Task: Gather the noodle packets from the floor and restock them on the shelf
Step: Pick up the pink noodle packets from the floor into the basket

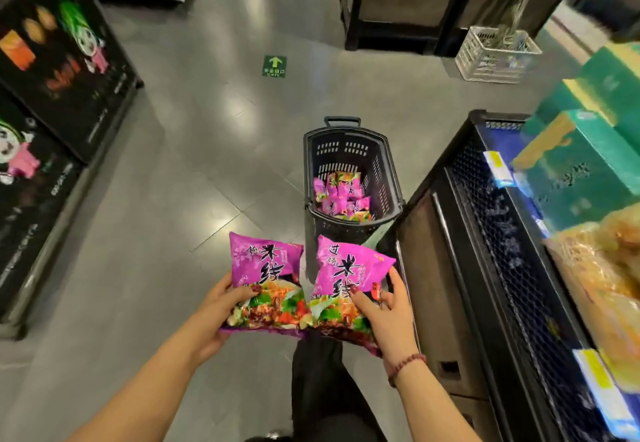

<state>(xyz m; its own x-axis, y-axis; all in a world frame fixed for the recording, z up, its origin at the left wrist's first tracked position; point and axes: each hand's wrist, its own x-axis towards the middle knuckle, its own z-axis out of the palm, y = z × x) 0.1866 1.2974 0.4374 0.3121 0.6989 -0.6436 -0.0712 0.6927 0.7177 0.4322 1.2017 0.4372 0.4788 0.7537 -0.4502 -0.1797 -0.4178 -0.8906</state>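
The left hand [221,306] grips one purple noodle packet [265,280]; the right hand [388,306] grips another [346,285]; more packets [341,195] fill the black basket [384,161].

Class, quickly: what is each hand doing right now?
Left hand: fingers grip the left purple noodle packet.
Right hand: fingers grip the right purple noodle packet.

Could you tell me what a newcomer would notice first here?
The bright purple noodle packets at the bottom centre: the left packet gripped by the left hand, the right packet by the right hand. Just beyond, a black basket on the grey floor holds more purple packets, beside the dark shelf on the right.
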